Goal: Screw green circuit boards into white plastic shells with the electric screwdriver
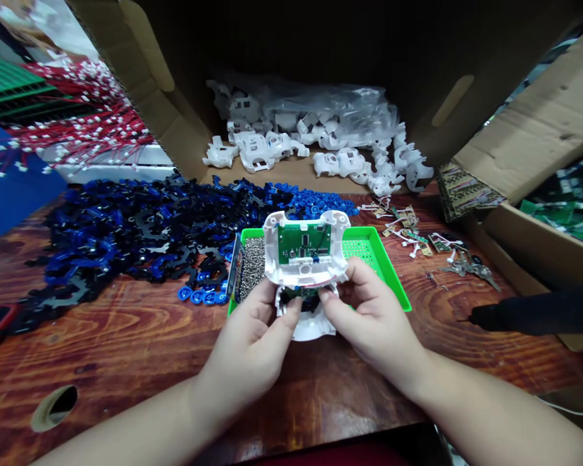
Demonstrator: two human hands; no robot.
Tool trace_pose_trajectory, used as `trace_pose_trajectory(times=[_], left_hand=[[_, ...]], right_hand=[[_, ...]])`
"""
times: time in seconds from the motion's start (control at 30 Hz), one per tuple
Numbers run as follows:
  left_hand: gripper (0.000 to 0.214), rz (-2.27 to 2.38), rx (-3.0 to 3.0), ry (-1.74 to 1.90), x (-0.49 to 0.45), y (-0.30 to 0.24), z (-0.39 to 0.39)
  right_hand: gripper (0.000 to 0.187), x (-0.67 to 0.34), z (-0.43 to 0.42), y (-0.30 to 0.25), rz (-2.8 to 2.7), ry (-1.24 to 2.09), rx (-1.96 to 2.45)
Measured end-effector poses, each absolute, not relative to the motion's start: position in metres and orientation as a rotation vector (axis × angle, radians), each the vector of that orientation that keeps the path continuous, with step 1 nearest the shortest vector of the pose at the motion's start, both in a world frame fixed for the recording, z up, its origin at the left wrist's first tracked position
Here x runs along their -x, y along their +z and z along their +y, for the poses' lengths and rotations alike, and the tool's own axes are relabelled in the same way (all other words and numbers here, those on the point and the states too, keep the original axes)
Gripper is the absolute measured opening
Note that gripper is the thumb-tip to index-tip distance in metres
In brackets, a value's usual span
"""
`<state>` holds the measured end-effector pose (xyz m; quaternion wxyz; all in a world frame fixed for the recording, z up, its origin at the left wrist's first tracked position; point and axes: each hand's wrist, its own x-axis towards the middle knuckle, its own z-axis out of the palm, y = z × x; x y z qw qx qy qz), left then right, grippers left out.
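Between my two hands is a white plastic housing [304, 275], opened into two joined halves. A green circuit board [305, 243] sits in its upper half, facing me. My left hand [257, 333] grips the lower left side, thumb pressed on the lower half. From the right, my right hand [369, 317] holds the same housing, its thumb on the inner edge. Dark parts show between the thumbs, too small to name. Behind the housing stands a bright green tray [391, 281] with many small metal screws [253, 262] in its left part.
Blue and black plastic parts [126, 226] are heaped at left. White shells [257, 152] lie in a cardboard box [175, 129] at the back. Small boards with wires [403, 223] and metal pieces [471, 265] lie right. A black screwdriver-like tool [529, 314] juts in from the right.
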<state>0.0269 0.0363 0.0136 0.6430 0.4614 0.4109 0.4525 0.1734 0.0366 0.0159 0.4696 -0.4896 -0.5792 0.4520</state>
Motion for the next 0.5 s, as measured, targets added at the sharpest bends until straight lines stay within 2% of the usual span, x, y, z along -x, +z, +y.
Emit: trace_pose_trajectory(times=[0.13,0.27,0.5], left_hand=[[0.048,0.943,-1.097,1.045,-0.028,0.015,0.036],[0.051,0.881,-1.007,1.024,-0.028,0.014,0.039],[0.05,0.791,-0.879,0.98,-0.025,0.014,0.04]], right_hand=[[0.016,-0.173,0.035,0.018,-1.398,1.117,1.191],[0.011,-0.178,0.037,0.022,-1.351,1.316,1.188],[0.016,-0.195,0.037,0.036,-1.378,1.556,1.179]])
